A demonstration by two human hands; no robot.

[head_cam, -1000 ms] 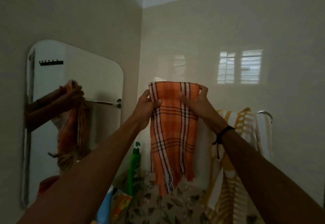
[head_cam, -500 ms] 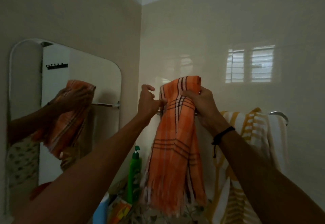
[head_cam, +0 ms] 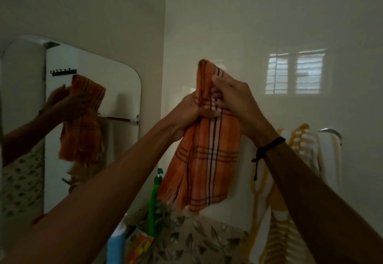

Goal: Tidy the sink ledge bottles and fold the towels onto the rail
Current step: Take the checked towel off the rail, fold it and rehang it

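Both hands are raised in front of the tiled wall and close on the orange plaid towel (head_cam: 207, 160), which is bunched lengthwise and held up to the left of the towel rail's (head_cam: 331, 133) visible chrome end. The left hand (head_cam: 189, 113) grips the gathered cloth from the side away from the rail, thumb and fingers wrapped round it. The right hand (head_cam: 234, 95) comes in from the rail side, its fingers curled into the folded top. A short fold stands above the hands; the rest hangs below them, fringed end down. Whether the cloth touches the rail cannot be told, because the towel and the hands hide that stretch of it.

A yellow-and-white striped towel (head_cam: 300, 145) hangs over the rail just inside its chrome end. A black cord bracelet (head_cam: 267, 149) circles the right wrist. Below and left of the rail stand a green pump bottle (head_cam: 154, 197), a blue bottle (head_cam: 116, 245) and an orange packet (head_cam: 138, 247) – all low in view. Further left of the rail, on the adjoining wall, a mirror (head_cam: 120, 89) reflects the hands and the towel.
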